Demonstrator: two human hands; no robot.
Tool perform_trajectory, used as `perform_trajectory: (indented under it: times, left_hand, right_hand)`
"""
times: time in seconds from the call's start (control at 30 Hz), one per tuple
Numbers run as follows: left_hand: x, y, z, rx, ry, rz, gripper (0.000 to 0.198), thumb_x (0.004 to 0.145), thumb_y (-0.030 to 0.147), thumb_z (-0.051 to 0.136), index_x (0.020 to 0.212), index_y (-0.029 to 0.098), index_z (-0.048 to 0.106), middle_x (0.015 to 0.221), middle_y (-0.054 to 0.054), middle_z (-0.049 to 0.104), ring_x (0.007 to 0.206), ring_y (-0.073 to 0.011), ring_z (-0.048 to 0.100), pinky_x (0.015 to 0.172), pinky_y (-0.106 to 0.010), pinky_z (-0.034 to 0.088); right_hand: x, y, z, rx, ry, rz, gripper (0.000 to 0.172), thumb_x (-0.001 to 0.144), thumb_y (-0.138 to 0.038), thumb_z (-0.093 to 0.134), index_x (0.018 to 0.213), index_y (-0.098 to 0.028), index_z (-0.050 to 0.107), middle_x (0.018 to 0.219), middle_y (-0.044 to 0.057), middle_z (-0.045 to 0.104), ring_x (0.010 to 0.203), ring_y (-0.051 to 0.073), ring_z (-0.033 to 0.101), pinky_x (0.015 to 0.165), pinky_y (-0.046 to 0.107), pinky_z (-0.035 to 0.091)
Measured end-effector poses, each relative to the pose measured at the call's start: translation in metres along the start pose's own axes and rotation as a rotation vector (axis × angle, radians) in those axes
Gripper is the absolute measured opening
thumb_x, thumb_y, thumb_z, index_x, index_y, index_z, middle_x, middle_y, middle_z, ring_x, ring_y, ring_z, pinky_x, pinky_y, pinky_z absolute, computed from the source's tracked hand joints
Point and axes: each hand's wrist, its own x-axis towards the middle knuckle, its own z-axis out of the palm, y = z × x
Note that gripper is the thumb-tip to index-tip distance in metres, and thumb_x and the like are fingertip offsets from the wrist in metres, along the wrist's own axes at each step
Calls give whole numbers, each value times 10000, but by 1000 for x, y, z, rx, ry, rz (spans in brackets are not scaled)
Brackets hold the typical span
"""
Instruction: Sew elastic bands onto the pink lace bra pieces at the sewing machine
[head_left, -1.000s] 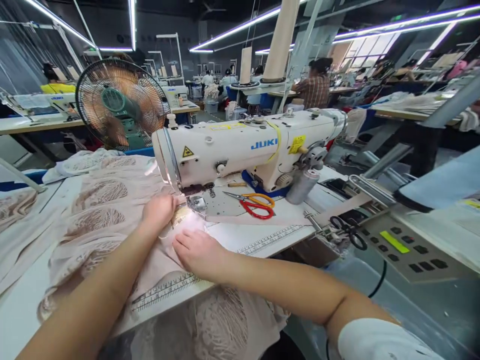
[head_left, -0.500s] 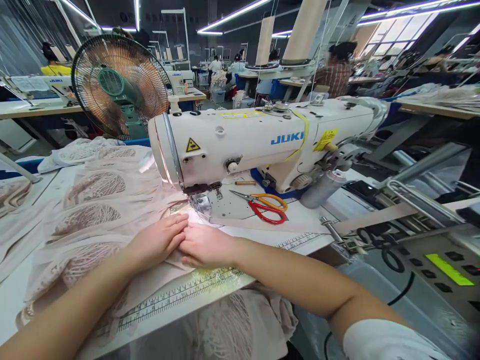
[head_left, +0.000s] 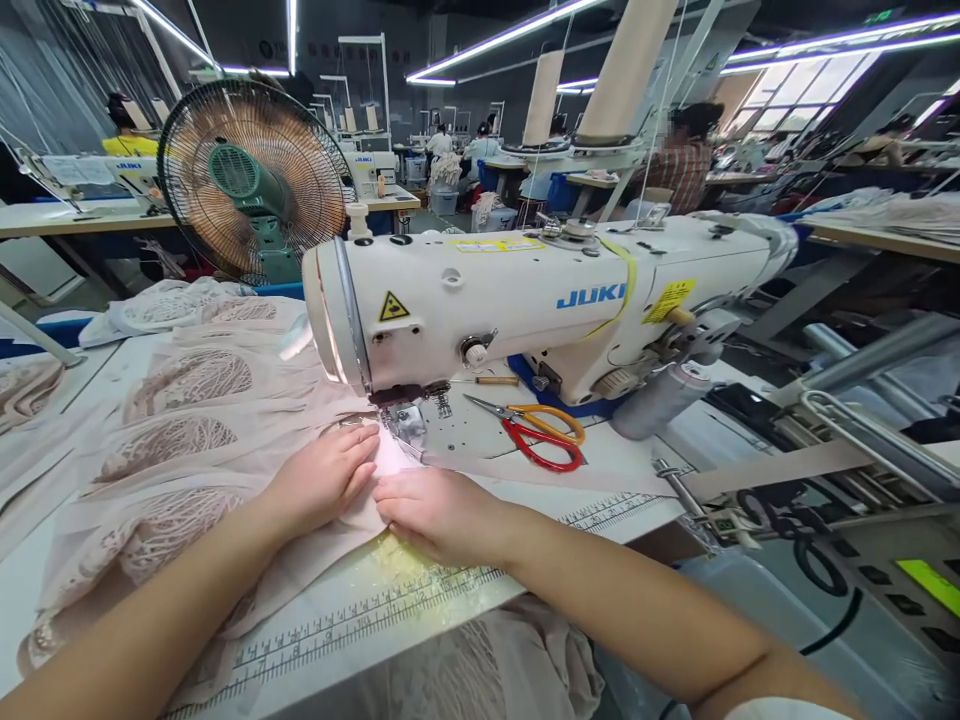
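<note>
My left hand point(head_left: 330, 478) lies with its fingers stretched flat on a pale pink fabric piece point(head_left: 356, 515), just left of the sewing machine's needle area. My right hand point(head_left: 446, 512) is closed on the near right edge of that fabric, its fingers bent and pressed together. A small gap lies between the two hands. The fabric runs up under the presser foot point(head_left: 405, 425) of the white sewing machine point(head_left: 450, 310). The needle itself is too small to make out.
Orange and red scissors point(head_left: 536, 430) lie right of the needle plate. Lace-patterned fabric pieces point(head_left: 187, 380) spread over the table's left side. A ruler strip point(head_left: 337, 620) runs along the front edge. A grey thread cone point(head_left: 660, 400) stands near a fan point(head_left: 255, 180) further back left.
My right hand has moved apart from my left hand, toward the right and nearer the table's front edge. My left hand has stayed on the fabric. The camera view has shifted slightly.
</note>
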Motion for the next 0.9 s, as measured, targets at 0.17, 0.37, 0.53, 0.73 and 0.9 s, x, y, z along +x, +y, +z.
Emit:
perform_trajectory:
  times: [0.17,0.37,0.53,0.73,0.9]
  left_hand:
    - [4,-3,1,-10,39,-3,512,955,383,276,1229,113,614,1324,-134,590,1222,-263,538,1034,-419,452]
    - [5,-5,2,-4,26,-22,527,957,402,264,1238,121,610,1339,-122,579,1230,-261,533,1033,-417,457]
    - [6,-8,4,17,36,-15,526,960,410,267,1239,127,611,1325,-120,592,1219,-255,546,1033,-410,456]
    - [15,-23,-4,89,67,67,491,964,389,292,1205,130,633,1291,-114,618,1168,-255,581,997,-407,485]
    - [15,-6,-26,32,134,182,350,938,241,365,923,166,707,1064,-83,722,998,-210,642,892,-356,532]
  right_hand:
    - [-1,1,0,40,64,-10,176,897,-121,407,878,-152,579,953,91,681,956,181,601,823,287,497]
    - [-1,2,0,53,58,-13,162,881,-109,420,876,-149,577,934,93,682,947,190,601,820,289,501]
    - [-2,4,1,51,98,-5,136,879,-120,460,914,-154,587,970,111,679,967,191,604,855,314,498]
    - [-5,8,1,46,147,50,177,884,-140,458,972,-141,613,1114,134,661,1057,208,590,918,351,488]
    - [-7,8,-2,39,157,140,206,905,-167,452,1005,-99,620,1152,161,647,1083,241,575,936,371,484]
